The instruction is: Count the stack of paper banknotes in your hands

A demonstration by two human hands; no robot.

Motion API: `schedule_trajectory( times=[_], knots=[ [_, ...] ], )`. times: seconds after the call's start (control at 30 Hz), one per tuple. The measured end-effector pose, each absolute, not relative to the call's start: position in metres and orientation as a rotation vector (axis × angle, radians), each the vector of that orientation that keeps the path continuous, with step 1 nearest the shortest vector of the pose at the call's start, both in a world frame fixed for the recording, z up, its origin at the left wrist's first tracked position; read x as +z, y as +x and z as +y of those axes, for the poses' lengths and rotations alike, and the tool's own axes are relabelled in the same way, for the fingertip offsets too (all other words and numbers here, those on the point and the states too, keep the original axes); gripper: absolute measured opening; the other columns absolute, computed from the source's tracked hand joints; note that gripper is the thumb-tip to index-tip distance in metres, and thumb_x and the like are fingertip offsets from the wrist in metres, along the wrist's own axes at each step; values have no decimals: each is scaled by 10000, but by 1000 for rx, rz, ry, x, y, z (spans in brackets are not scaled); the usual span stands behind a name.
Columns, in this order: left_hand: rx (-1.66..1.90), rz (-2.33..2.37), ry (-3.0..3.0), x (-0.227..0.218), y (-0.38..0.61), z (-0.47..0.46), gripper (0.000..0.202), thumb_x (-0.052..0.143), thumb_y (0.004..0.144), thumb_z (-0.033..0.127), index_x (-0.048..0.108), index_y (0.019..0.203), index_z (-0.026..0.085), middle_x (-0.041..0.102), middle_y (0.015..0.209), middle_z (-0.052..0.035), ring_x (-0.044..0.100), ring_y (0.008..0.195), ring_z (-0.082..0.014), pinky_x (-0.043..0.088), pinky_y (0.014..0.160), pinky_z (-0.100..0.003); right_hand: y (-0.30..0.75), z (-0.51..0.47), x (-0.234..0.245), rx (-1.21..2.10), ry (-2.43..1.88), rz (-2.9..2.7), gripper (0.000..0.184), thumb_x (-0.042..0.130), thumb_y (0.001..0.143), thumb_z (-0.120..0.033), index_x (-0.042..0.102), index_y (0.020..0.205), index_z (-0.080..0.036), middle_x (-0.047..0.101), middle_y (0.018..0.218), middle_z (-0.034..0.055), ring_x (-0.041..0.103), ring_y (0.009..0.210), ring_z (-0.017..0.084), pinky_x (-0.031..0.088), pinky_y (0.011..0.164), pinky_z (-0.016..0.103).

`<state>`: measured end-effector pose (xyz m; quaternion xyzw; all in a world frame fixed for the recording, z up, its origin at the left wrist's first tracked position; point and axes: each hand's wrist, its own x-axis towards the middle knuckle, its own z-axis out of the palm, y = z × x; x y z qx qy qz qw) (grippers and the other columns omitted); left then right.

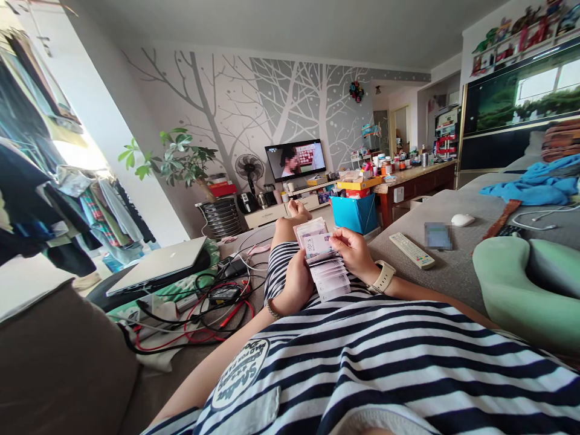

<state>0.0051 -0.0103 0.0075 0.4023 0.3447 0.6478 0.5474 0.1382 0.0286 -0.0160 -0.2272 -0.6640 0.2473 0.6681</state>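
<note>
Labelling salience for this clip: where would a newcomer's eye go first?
Probably to the printed slips at centre, held by the left hand and right hand. The bold striped clothing fills the lower foreground, and a tangle of cables sprawls left of the hands. Behind, a tree mural spans the far wall.
</note>
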Motion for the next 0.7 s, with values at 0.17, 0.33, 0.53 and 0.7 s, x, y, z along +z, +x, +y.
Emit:
schedule_trajectory(
  times=[0.17, 0.33, 0.53, 0.7],
  knots=[
    [1616, 895, 951, 11, 5, -15, 71, 618, 714, 190, 684, 731, 167, 697, 652, -32, 663, 898, -278, 502, 802, -365, 138, 27, -15, 574, -494, -1487, 312, 563, 892, -487, 561, 806, -187, 552, 707, -1, 503, 618, 142, 378, 579, 262],
    [1581, 797, 966, 9, 5, -13, 55, 619, 707, 191, 664, 704, 159, 704, 678, -52, 659, 904, -282, 496, 809, -370, 138, 27, -15, 591, -504, -1484, 366, 557, 887, -547, 553, 788, -194, 518, 670, -11, 480, 590, 137, 358, 549, 260],
    [1495, 642, 972, 2, 3, -2, 127, 621, 712, 271, 655, 765, 161, 713, 749, -63, 681, 851, -255, 511, 760, -339, 138, 27, -15, 650, -463, -1512, 406, 480, 936, -564, 560, 789, -194, 512, 553, -27, 469, 509, 130, 365, 544, 267],
    [1489, 675, 994, 2, 0, -4, 133, 659, 684, 274, 656, 771, 174, 701, 733, -28, 679, 804, -222, 520, 723, -313, 138, 37, -19, 601, -504, -1429, 333, 614, 871, -497, 504, 759, -203, 498, 581, -39, 481, 518, 127, 364, 525, 256]
  ],
)
